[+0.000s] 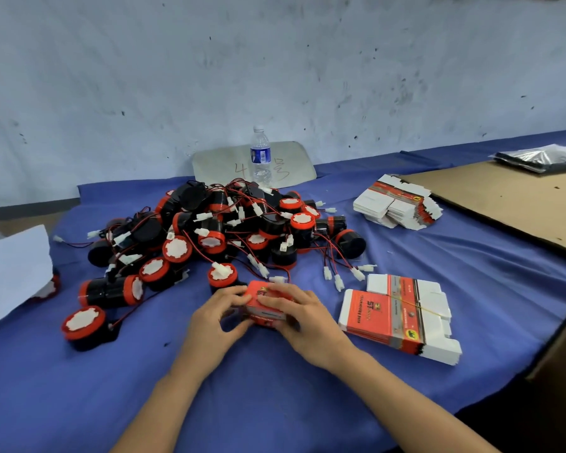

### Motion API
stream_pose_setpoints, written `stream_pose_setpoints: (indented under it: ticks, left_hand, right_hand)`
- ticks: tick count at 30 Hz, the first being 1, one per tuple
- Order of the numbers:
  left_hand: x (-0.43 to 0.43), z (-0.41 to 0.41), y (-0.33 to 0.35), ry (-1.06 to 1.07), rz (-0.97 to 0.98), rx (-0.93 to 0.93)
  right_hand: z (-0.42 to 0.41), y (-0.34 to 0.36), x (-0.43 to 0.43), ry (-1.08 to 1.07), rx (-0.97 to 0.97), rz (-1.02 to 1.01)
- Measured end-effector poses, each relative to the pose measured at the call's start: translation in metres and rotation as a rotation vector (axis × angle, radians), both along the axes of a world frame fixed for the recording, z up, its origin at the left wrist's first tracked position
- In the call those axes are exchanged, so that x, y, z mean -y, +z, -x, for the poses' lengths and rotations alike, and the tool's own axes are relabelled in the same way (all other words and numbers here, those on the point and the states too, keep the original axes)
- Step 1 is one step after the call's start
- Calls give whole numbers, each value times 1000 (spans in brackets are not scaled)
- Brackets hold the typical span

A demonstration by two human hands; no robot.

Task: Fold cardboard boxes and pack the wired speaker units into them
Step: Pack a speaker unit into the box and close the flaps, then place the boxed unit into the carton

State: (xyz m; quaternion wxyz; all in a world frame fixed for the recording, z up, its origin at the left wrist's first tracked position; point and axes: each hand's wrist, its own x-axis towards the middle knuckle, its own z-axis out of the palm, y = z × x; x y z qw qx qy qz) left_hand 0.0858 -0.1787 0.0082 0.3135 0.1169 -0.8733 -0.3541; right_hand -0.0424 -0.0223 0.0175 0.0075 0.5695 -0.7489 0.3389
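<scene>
Both my hands, left (pixel 219 317) and right (pixel 299 317), clasp the red box (pixel 264 304) at frame centre, squeezing it into shape near the speaker pile (pixel 216 230).

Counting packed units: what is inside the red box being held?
Of the red box only printed outer faces show. The left hand and right hand grip it, covering its sides; any contents are hidden.

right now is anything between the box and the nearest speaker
Nothing visible. The left hand and right hand hold the box, and the nearest speaker lies right behind it, at its left corner.
</scene>
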Motion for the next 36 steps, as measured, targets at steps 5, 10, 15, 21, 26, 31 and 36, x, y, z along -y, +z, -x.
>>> stream_pose_setpoints:
  ticks: [5, 10, 15, 21, 26, 31, 36]
  left_hand:
    - [-9, -1, 4, 7, 87, 23]
    - [-29, -3, 13, 3, 20, -3]
    - [-37, 2, 12, -69, -69, 38]
    - [-43, 3, 9, -103, -352, -150]
    - [-35, 7, 0, -114, -375, -165]
    - [-39, 14, -3, -210, -378, -83]
    - [-43, 17, -3, -237, -310, -46]
  right_hand:
    - [-13, 17, -3, -167, 585, 347]
    - [-17, 18, -16, -37, 528, 236]
    - [-7, 23, -27, -163, 281, 140]
    - [0, 65, -54, -251, 627, 592]
    - [55, 126, -125, 25, 1516, 1554]
    - [83, 140, -200, 81, 1482, 2010]
    - [90, 137, -212, -108, 1387, 2109]
